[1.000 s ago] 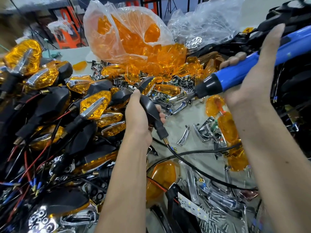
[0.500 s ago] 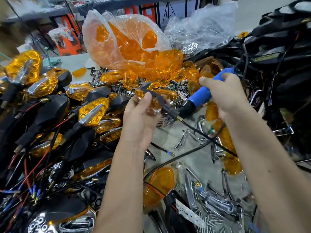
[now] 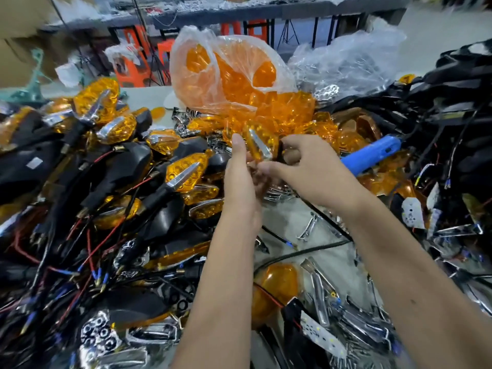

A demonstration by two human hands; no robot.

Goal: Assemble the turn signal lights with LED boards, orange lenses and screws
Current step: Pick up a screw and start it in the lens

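1. Since half a second ago the driver is no longer being gripped: it is now lying on the lens pile, just behind the right hand, and both hands are being closed around one signal.
2. Finished signals are being kept heaped at the left, the lens bag behind, and bare table is showing under the wrists.
3. The left hand is being held edge-on, fingers nearly straight, steadying the signal from its left side; whether its thumb is wrapped round it cannot be told.
4. The right hand is being curled onto the signal's right end, thumb and fingertips pinching there.
5. The signal is being held above the table, between the two hands, its orange lens and chrome strip facing up.
6. The step is being judged as seating or checking the lens after screwing. The lens edge is best being pressed evenly all round while the body is being braced, so that no gap is being left.
7. The trailing wire is best being kept clear of the seam.
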